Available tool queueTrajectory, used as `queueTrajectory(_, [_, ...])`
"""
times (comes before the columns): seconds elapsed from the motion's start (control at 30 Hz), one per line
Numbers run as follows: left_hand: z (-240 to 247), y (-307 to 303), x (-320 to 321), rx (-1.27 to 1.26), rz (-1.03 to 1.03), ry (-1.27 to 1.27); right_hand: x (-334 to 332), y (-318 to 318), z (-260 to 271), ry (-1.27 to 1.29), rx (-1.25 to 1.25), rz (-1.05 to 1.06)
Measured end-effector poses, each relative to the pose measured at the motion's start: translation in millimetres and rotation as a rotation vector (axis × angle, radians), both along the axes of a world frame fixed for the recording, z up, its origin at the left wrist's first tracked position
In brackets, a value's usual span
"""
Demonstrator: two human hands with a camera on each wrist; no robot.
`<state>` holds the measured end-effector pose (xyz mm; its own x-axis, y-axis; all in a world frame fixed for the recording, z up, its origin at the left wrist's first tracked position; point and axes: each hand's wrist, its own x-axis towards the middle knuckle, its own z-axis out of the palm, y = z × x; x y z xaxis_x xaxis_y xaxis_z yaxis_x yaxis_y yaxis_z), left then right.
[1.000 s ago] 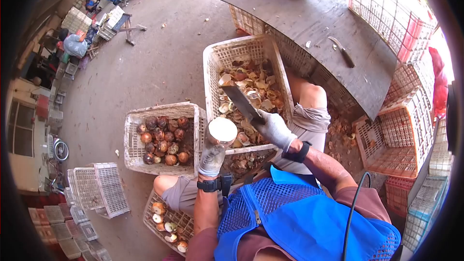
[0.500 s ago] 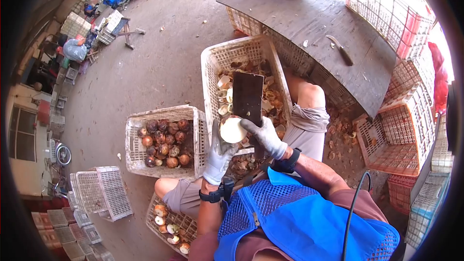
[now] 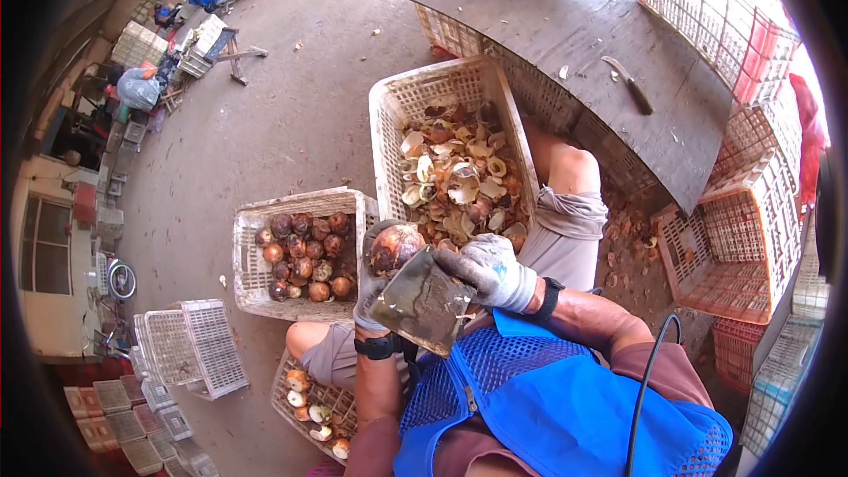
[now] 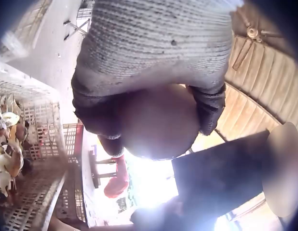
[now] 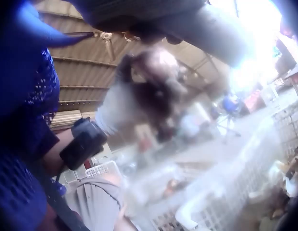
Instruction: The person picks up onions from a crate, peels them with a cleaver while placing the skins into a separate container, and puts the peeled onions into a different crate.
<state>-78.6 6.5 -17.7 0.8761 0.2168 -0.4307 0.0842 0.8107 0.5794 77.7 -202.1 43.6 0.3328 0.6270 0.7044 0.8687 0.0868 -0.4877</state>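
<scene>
In the head view a gloved left hand (image 3: 369, 287) grips an onion (image 3: 395, 248) with brown, partly peeled skin. The gloved right hand (image 3: 496, 270) holds a wide dark blade (image 3: 422, 302), its flat face turned up, just below and right of the onion. The left wrist view shows the left hand (image 4: 154, 62) with fingers curled round the onion (image 4: 161, 120), and the dark blade (image 4: 221, 173) to its right. In the right wrist view the onion (image 5: 161, 62) is blurred, in the left hand (image 5: 134, 103).
A crate (image 3: 383, 137) of onion peels stands ahead, and a crate (image 3: 252, 299) of brown onions at left. Peeled onions lie in a low crate (image 3: 338, 402) by the left thigh. A knife (image 3: 638, 95) lies on the grey board (image 3: 565, 31) at right. People sit far left.
The left hand held a white, cut onion earlier and now grips a brown-skinned one. The blade was upright over the peel crate and has swung down and toward the body.
</scene>
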Motion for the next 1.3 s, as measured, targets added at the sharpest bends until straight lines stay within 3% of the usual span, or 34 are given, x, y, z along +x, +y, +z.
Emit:
queueTrajectory(0.17, [40, -13, 25, 0.487, -0.097, -0.155, 3, -16, 12, -0.064, 0.01, 0.038])
queueTrajectory(0.23, [48, -21, 35, 0.628, -0.113, -0.196, 2, -9, 0, 0.042, -0.349, -0.102])
queueTrajectory(0.3, [49, -25, 47, 0.649, -0.065, -0.217, 6, -8, -4, 0.138, -0.394, -0.121])
queueTrajectory(0.47, [42, -32, 34, 0.583, 0.03, -0.077, 5, 0, -15, 0.086, -0.391, -0.179])
queueTrajectory(0.53, [44, -33, 37, 0.66, 0.077, -0.074, 8, 3, -20, 0.09, -0.438, -0.201])
queueTrajectory(0.6, [56, -30, 51, 0.91, 0.099, -0.06, 16, 7, -33, 0.133, -0.52, -0.218])
queueTrajectory(0.63, [59, -29, 54, 1.037, 0.114, -0.057, 27, 10, -46, 0.225, -0.765, -0.255])
queueTrajectory(0.73, [27, -9, 54, 0.712, 0.18, -0.082, 42, 1, -48, 0.366, -0.644, -0.376])
queueTrajectory(0.83, [32, -16, 56, 0.303, 0.18, -0.21, 26, 8, -27, 0.45, -0.364, -0.363])
queueTrajectory(0.93, [37, -25, 69, 0.036, 0.2, -0.345, 1, 16, 4, 0.838, -0.087, -0.206])
queueTrajectory(1.0, [36, -27, 74, 0.024, 0.24, -0.363, -12, 18, 4, 1.041, 0.001, -0.134])
queueTrajectory(1.07, [23, -28, 75, 0.067, 0.29, -0.373, -19, 20, 1, 0.977, -0.041, -0.141])
queueTrajectory(1.13, [1, -24, 65, 0.471, 0.231, -0.216, -19, 25, -10, 0.853, -0.174, -0.181])
queueTrajectory(1.2, [29, -34, 74, 0.362, 0.227, -0.275, -22, 29, -22, 0.833, -0.147, -0.203])
queueTrajectory(1.3, [33, -32, 68, 0.553, 0.223, -0.181, -22, 28, -22, 0.806, -0.184, -0.207])
